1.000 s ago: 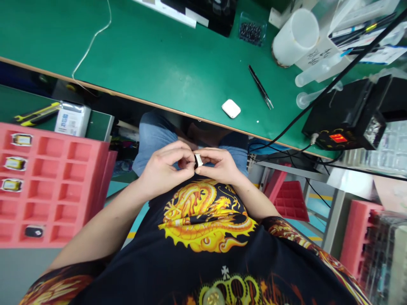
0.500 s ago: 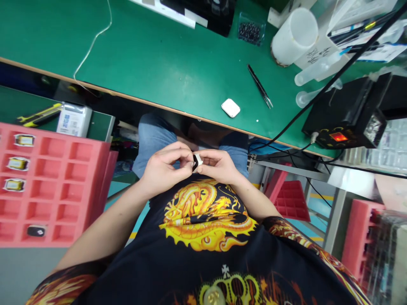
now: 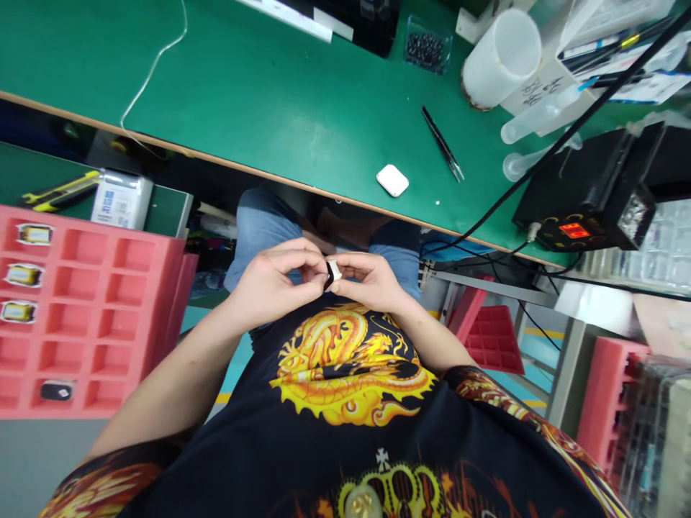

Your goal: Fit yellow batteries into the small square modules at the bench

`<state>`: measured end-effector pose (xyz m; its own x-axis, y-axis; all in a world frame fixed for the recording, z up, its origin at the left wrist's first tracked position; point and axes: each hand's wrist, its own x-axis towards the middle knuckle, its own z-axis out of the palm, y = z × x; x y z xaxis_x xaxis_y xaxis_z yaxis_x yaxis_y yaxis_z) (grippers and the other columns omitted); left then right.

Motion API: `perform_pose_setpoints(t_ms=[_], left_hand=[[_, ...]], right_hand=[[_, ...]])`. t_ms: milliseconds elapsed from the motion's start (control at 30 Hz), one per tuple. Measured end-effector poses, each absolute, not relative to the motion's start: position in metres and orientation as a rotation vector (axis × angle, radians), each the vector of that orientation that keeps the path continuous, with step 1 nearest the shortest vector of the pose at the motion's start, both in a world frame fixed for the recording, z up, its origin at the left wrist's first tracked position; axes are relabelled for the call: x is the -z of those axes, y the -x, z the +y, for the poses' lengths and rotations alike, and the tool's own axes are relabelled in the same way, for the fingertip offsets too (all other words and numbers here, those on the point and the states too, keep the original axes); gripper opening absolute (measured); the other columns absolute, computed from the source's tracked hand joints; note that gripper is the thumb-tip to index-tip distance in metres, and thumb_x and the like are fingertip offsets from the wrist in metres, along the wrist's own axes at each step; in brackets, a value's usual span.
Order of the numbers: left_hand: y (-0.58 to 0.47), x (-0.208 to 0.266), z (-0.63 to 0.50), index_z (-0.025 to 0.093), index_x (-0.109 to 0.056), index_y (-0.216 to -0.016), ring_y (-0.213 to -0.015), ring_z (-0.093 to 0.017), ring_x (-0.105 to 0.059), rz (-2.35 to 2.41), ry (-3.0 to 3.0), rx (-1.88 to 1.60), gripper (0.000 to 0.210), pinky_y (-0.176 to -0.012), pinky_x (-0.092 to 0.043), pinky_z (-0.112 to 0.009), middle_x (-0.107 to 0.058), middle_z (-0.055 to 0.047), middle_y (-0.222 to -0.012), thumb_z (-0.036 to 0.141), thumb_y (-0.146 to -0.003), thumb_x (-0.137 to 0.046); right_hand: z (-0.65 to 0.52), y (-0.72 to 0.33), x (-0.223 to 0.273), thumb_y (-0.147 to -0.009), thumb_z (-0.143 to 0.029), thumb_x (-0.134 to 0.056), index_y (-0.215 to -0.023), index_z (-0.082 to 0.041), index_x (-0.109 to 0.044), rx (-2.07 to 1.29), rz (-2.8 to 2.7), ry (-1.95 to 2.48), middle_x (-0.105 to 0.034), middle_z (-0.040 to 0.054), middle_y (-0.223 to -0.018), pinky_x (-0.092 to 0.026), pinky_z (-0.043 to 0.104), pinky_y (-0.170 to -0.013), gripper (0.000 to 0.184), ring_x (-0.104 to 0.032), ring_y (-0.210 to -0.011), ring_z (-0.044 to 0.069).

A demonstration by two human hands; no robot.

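Over the lap, just short of the green desk's wood-coloured edge: small black-and-white piece, held between both hands. Left hand has thumb and fingertips pinched on the black side; right hand has thumb and fingers closed on the white side. Fingertips hide part of it, so exact shape can't be told.

On the desk, near the edge and ahead of the right hand: white rounded-square piece, flat, touched by neither hand. Black slim tweezers lie to its right, not touching it. Farther back, clear plastic box with tiny black parts in it, then white plastic cup. Black boxy unit with lit red display at far right.

Left side: pink foam tray with square pockets. Three yellow rectangular pieces sit in one column; black rounded piece sits in a bottom-row pocket.
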<state>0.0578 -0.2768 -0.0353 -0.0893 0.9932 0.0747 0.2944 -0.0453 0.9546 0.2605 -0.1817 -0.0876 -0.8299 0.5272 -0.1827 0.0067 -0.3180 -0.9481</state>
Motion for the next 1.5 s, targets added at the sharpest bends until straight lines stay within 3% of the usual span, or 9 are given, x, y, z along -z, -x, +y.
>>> perform_pose_setpoints(t_ms=[167,367,833,1000,1133,1267,1500], left_hand=[[-0.064,0.036,-0.276,0.02,-0.073,-0.082,-0.069,-0.013,-0.06,1.514,-1.481,-1.197,0.01,-0.066,-0.048,-0.028,-0.068,-0.001,-0.084,0.013,-0.086,-0.069],[-0.062,0.042,-0.277,0.021,-0.072,-0.081,-0.072,-0.015,-0.062,1.497,-1.444,-1.205,0.008,-0.067,-0.048,-0.028,-0.069,-0.001,-0.082,0.015,-0.085,-0.071],[-0.067,0.055,-0.28,0.02,-0.073,-0.081,-0.076,-0.016,-0.063,1.399,-1.279,-1.356,0.014,-0.068,-0.048,-0.03,-0.068,-0.003,-0.085,0.008,-0.086,-0.069],[-0.06,0.051,-0.278,0.019,-0.072,-0.077,-0.076,-0.017,-0.063,1.376,-1.177,-1.441,0.01,-0.068,-0.049,-0.031,-0.069,-0.005,-0.085,0.016,-0.087,-0.073],[0.004,0.044,-0.28,0.02,-0.075,-0.081,-0.07,-0.015,-0.061,1.731,-0.952,-1.666,0.004,-0.064,-0.047,-0.031,-0.07,-0.002,-0.081,0.021,-0.084,-0.078],[0.115,0.042,-0.278,0.019,-0.074,-0.081,-0.053,-0.008,-0.049,2.14,-0.779,-1.851,0.004,-0.054,-0.038,-0.029,-0.06,0.007,-0.06,0.019,-0.084,-0.072],[0.221,0.033,-0.261,0.014,-0.072,-0.079,-0.046,-0.006,-0.04,2.489,-0.604,-1.654,0.008,-0.05,-0.032,-0.029,-0.051,0.015,-0.047,0.008,-0.083,-0.068]], right_hand=[[-0.184,-0.259,0.09,-0.076,-0.051,-0.1,-0.122,-0.015,-0.081,-2.329,-1.478,0.702,-0.081,0.0083,-0.106,-0.066,0.034,-0.09,0.061,-0.076,-0.092,0.019],[-0.183,-0.257,0.091,-0.079,-0.044,-0.099,-0.12,-0.012,-0.08,-2.45,-1.34,0.662,-0.08,0.0066,-0.095,-0.065,0.029,-0.079,0.055,-0.075,-0.08,0.016],[-0.178,-0.26,0.087,-0.085,-0.048,-0.095,-0.117,-0.012,-0.082,-2.454,-1.348,0.68,-0.081,0.0075,-0.09,-0.065,0.029,-0.076,0.05,-0.077,-0.076,0.017],[-0.173,-0.262,0.092,-0.09,-0.044,-0.092,-0.122,-0.015,-0.083,-2.399,-1.398,0.68,-0.083,0.0102,-0.1,-0.065,0.031,-0.078,0.045,-0.077,-0.078,0.017],[-0.173,-0.262,0.09,-0.09,-0.044,-0.091,-0.124,-0.016,-0.083,-2.382,-1.457,0.729,-0.083,0.0123,-0.106,-0.065,0.033,-0.078,0.045,-0.076,-0.078,0.018],[-0.174,-0.262,0.09,-0.092,-0.041,-0.09,-0.125,-0.017,-0.083,-2.394,-1.5,0.727,-0.083,0.0119,-0.108,-0.065,0.032,-0.08,0.041,-0.077,-0.079,0.017],[-0.174,-0.257,0.085,-0.092,-0.038,-0.09,-0.122,-0.017,-0.083,-2.397,-1.496,0.7,-0.083,0.011,-0.106,-0.066,0.031,-0.079,0.037,-0.076,-0.079,0.016]])
